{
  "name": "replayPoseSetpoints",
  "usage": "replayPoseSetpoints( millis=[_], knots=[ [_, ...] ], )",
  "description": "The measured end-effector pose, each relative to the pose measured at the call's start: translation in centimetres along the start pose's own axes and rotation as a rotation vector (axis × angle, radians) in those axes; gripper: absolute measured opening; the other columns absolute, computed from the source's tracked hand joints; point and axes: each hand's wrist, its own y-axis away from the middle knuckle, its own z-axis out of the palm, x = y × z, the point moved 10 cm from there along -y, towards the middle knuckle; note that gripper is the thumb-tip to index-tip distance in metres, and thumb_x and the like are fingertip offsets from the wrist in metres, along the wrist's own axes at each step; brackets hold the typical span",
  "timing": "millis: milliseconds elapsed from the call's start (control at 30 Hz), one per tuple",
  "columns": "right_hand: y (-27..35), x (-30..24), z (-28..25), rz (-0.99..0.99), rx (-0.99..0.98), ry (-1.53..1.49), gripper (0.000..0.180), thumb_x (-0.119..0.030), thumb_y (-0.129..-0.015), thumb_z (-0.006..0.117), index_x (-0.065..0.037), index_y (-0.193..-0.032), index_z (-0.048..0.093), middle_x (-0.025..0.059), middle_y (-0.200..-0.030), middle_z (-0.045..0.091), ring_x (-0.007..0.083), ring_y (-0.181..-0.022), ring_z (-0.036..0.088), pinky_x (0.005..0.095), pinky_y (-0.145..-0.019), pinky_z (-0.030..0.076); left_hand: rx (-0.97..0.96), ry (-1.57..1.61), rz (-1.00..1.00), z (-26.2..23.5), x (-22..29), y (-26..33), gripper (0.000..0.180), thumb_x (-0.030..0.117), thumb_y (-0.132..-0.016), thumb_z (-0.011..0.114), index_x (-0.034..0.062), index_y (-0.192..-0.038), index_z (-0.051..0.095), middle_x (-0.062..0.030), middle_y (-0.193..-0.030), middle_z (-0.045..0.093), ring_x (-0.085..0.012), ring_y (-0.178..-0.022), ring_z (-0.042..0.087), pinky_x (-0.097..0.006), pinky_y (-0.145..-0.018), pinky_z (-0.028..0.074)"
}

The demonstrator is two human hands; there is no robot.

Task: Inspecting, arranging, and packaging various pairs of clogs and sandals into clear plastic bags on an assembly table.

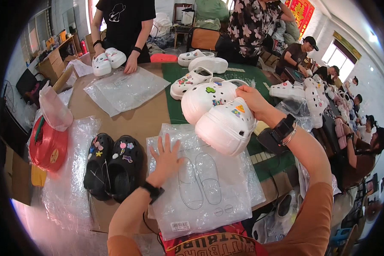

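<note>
My right hand (254,102) grips a pair of white clogs (226,126) by their upper edges, holding them above the table with coloured charms showing on the toes. Fingers spread, my left hand (165,160) lies on a clear plastic bag (205,187) printed with a sandal outline. That bag rests on other clear bags in front of me. Left of my left hand stands a pair of black clogs (115,166) with charms. More white clogs (192,81) sit just beyond the held pair, partly hidden by it.
Across the table a person in black handles white clogs (109,60) beside a clear bag (126,89). A red round bag (49,145) and plastic sheeting (68,183) lie at the left. A green mat (175,98) covers the table's right part. Several people work along the right.
</note>
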Motion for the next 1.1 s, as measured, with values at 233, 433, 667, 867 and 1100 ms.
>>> replayPoseSetpoints(
  millis=[233,433,667,867,1100],
  knots=[
    [4.8,1.4,6.4,0.012,-0.010,-0.325,0.017,-0.016,-0.084,0.051,-0.004,-0.096,0.048,0.0047,-0.083,0.054,0.0122,-0.073,0.053,0.0260,-0.062,0.046,-0.338,1.464,0.186,-5.9,9.4,8.9,0.064,0.038,-0.085,0.052,0.0147,-0.135,0.020,-0.0144,-0.137,0.026,-0.0313,-0.119,0.038,-0.044,-0.091,0.037],
    [10.2,2.0,14.0,0.229,-0.398,-0.464,0.033,-0.016,-0.087,0.049,-0.007,-0.116,0.035,0.0124,-0.094,0.058,0.0168,-0.076,0.058,0.0286,-0.067,0.049,0.122,2.018,-0.241,-5.1,-1.5,6.7,0.060,0.036,-0.088,0.048,0.0133,-0.133,0.014,-0.0091,-0.126,0.040,-0.0273,-0.107,0.048,-0.040,-0.078,0.046],
    [13.2,1.4,9.6,0.045,-0.549,-0.060,0.039,-0.024,-0.083,0.054,-0.006,-0.116,0.047,0.0055,-0.097,0.060,0.0111,-0.081,0.056,0.0252,-0.066,0.047,0.120,1.512,-0.553,0.9,-8.7,6.9,0.044,0.021,-0.083,0.049,0.0102,-0.125,0.040,0.0009,-0.107,0.051,-0.0089,-0.075,0.043,-0.021,-0.066,0.036],
    [12.0,7.8,2.2,0.154,-0.345,0.014,0.035,-0.026,-0.086,0.050,-0.007,-0.115,0.048,0.0039,-0.101,0.056,0.0115,-0.086,0.052,0.0264,-0.070,0.044,0.558,0.688,-0.026,-10.4,-0.8,7.5,0.037,0.003,-0.075,0.057,0.0044,-0.112,0.051,-0.0182,-0.119,0.045,-0.0329,-0.109,0.044,-0.037,-0.094,0.034],
    [15.2,16.5,5.2,0.252,-0.455,-0.110,0.072,-0.021,-0.081,0.060,-0.014,-0.138,0.017,0.0136,-0.129,0.034,0.0186,-0.097,0.052,0.0339,-0.082,0.044,-0.013,0.651,-0.134,-4.3,2.1,3.1,0.049,0.025,-0.078,0.056,0.0007,-0.117,0.039,-0.0177,-0.081,0.059,-0.0328,-0.078,0.058,-0.038,-0.069,0.045]
  ],
)
